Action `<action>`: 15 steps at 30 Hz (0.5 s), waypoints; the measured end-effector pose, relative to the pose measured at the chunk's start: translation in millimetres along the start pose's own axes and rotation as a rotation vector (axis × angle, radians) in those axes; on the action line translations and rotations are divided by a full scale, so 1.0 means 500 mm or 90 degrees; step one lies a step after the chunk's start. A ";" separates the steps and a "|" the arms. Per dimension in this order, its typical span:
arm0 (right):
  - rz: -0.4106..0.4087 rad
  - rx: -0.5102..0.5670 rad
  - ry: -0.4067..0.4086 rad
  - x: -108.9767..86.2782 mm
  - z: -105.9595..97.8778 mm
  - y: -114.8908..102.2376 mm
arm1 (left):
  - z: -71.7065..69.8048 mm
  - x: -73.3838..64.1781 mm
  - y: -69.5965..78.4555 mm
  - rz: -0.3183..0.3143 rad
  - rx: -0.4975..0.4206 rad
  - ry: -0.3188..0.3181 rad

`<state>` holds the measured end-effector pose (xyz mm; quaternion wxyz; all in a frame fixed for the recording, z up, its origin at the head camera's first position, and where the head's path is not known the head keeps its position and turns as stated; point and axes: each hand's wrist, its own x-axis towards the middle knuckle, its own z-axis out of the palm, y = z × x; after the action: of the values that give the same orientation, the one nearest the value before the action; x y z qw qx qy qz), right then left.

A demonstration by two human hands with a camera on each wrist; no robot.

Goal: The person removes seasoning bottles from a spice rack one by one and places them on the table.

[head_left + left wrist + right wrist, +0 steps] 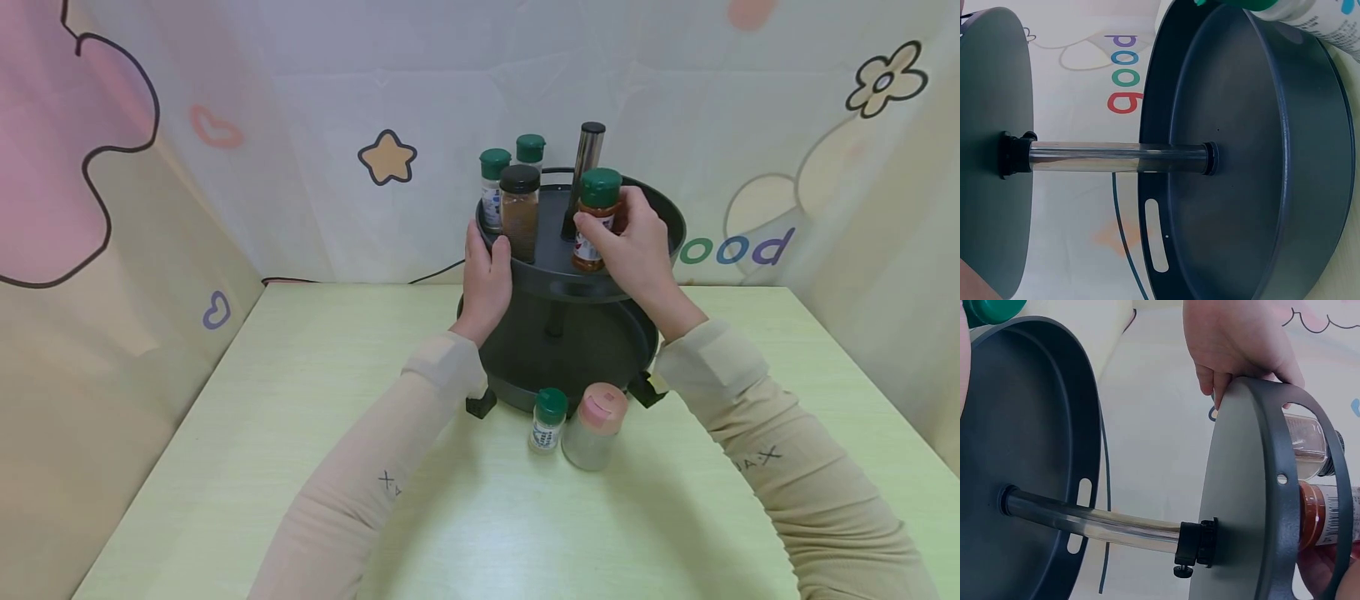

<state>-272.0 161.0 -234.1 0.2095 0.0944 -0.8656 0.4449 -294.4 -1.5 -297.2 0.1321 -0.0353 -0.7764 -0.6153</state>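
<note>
A black two-tier round rack stands at the back of the table. My left hand holds the left side of its upper tray, with the thumb near a black-capped jar of brown spice. On the right, my right hand pinches a green-capped jar of reddish spice over the upper tray, in front of the metal post. Both the reddish jar and my left hand at the rim show in the right wrist view.
Two green-capped jars, one at the left and one behind, stand on the upper tray. Before the rack, a small green-capped jar sits beside a pink-lidded jar. The lower tray has a raised wall. A printed curtain hangs behind.
</note>
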 end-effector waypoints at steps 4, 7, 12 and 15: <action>-0.004 0.019 0.007 -0.001 -0.001 -0.001 | -0.001 0.000 0.001 0.000 -0.001 0.001; -0.006 0.028 0.013 -0.003 -0.001 -0.001 | -0.001 0.000 0.002 0.002 -0.002 0.003; -0.008 0.035 0.025 -0.006 -0.001 -0.001 | -0.001 -0.001 0.001 -0.002 -0.004 0.001; -0.016 0.051 0.037 -0.007 0.000 -0.002 | -0.001 -0.002 0.001 -0.004 -0.006 0.000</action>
<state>-268.2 160.4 -234.8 0.2361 0.1005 -0.8393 0.4793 -293.5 -1.8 -296.7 0.1304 -0.0336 -0.7738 -0.6190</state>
